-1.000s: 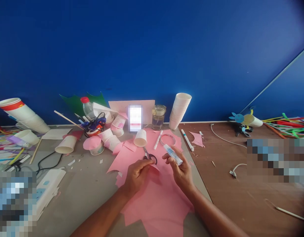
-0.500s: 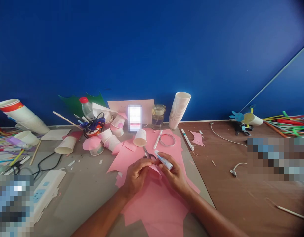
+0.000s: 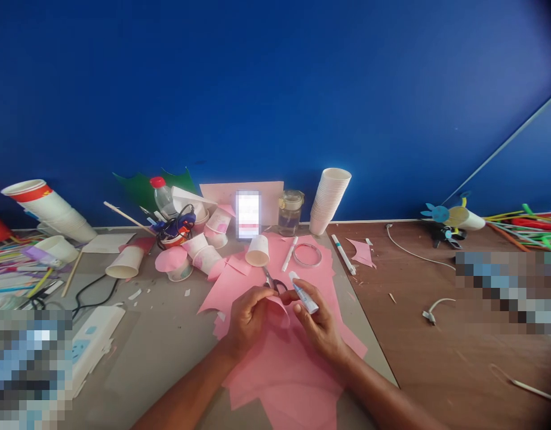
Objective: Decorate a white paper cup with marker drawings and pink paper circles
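My left hand [image 3: 249, 319] pinches a small curved piece of pink paper [image 3: 279, 312] above the middle of the table. Close by on the right, my right hand [image 3: 322, 316] grips a white and blue tube [image 3: 305, 296], apparently glue, with its white end pointing up and away. That hand's thumb and forefinger are apart from the paper. Beneath both hands lie large overlapping pink paper sheets [image 3: 297, 376]. Just beyond my fingers are scissors [image 3: 271, 280], their handles partly covered. A white paper cup [image 3: 257, 251] lies on its side farther back.
A white marker [image 3: 289, 254] and a clear tape ring [image 3: 307, 255] lie on the paper. Behind stand a lit phone [image 3: 248, 214], a glass jar [image 3: 290, 212] and a tall cup stack [image 3: 330, 200]. Pink-covered cups [image 3: 206, 255] are at left, near a power strip [image 3: 96, 343].
My right hand has moved slightly right with the tube, away from the pink piece. In my left hand the piece has turned, showing more of its curved face. The view has shifted slightly left.
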Motion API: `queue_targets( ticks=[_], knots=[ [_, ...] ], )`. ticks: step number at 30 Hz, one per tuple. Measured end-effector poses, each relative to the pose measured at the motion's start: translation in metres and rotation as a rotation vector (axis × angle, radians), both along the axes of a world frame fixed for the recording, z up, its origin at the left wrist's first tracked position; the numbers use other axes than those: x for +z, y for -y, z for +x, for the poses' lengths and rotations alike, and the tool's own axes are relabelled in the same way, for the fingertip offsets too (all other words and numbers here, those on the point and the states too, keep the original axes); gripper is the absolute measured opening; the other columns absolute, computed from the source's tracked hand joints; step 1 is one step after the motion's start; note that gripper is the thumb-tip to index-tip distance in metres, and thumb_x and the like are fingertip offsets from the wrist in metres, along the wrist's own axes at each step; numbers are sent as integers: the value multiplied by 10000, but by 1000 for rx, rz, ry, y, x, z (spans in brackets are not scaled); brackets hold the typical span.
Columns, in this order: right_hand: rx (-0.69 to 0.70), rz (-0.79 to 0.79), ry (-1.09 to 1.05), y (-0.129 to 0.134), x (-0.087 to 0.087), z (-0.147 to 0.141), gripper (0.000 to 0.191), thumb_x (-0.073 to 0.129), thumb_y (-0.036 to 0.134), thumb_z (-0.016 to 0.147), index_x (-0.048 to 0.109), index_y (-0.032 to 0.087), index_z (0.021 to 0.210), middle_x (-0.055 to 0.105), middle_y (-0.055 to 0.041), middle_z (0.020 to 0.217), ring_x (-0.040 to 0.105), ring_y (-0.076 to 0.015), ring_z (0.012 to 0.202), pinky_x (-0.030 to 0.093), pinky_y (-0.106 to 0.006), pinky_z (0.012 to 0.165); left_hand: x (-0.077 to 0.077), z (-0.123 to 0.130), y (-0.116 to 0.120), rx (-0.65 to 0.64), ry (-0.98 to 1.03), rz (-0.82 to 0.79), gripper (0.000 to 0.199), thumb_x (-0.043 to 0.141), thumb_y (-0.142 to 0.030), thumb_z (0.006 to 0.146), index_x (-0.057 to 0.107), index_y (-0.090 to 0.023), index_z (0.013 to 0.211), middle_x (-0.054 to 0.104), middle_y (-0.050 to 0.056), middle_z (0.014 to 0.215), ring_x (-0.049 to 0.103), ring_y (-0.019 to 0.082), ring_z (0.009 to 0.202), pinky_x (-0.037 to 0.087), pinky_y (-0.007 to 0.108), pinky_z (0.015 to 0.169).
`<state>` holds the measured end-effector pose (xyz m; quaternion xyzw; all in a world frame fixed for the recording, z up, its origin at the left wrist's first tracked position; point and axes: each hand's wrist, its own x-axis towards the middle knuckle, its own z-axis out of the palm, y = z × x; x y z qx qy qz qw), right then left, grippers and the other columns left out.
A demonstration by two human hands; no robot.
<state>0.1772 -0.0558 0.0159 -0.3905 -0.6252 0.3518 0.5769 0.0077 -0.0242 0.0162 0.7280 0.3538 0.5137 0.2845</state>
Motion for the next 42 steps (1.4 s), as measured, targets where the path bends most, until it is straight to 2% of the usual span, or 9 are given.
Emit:
queue_targets(
  ticks=[6,11,15,20,23,27,31,35,42],
  knots=[
    [15,60,66,3,2,-1,475,452,428,918,335,265,1348,623,-96,1083,585,-232,1048,445,-436,926,1,-1,-3,58,18,144,268,433,-68,885,599,-245,1000,578,67,1143,545,184,1110,483,349,883],
    [90,63,117,3,-1,-2,634,489,487,880,206,262,1401,551,-125,1207,547,-249,1118,441,-449,948,0,-2,-3,77,-5,156,264,427,-65,885,595,-236,997,552,73,1120,549,179,1085,499,327,835],
    [63,102,224,3,-6,-6,729,588,359,831,167,236,1414,505,-143,1289,499,-273,1193,428,-459,978,2,1,-2,22,23,153,251,426,-84,892,596,-232,1002,590,76,1079,592,179,1015,519,339,815],
    [-138,126,254,1,-15,-9,577,479,103,823,302,235,1356,604,-108,1125,604,-225,1021,517,-408,858,-1,5,4,-32,63,-13,239,463,-125,887,568,-229,1075,651,72,1042,621,171,987,524,309,826],
    [-175,142,251,-2,-18,-7,572,440,50,801,337,235,1332,633,-85,1008,630,-204,887,542,-374,763,-4,7,7,-46,59,-177,264,493,-162,874,534,-216,1129,656,80,1057,632,166,935,531,283,775],
    [-237,229,281,-5,-17,-3,600,428,20,764,354,232,1321,622,-71,939,625,-203,845,532,-380,757,-6,10,7,-73,23,-253,297,484,-126,839,539,-213,1118,637,65,1061,603,126,781,509,243,682],
    [-275,326,307,-6,-17,-2,615,438,10,747,369,242,1312,617,-69,921,621,-207,816,531,-381,739,-7,10,5,-66,-77,-261,291,489,-101,808,567,-226,1059,633,37,999,569,119,732,481,232,647],
    [-272,340,330,-6,-16,-2,632,438,-2,727,365,241,1306,612,-76,933,610,-216,825,528,-398,739,-8,10,4,-72,-168,-203,230,456,-78,795,616,-210,896,635,16,802,576,133,694,463,239,618],
    [-237,366,352,-6,-13,-2,648,448,28,717,342,231,1324,592,-90,984,593,-237,873,514,-450,783,-7,6,-1,20,-157,-102,186,454,-117,821,616,-208,832,626,4,726,574,122,637,450,220,574]
  ],
)
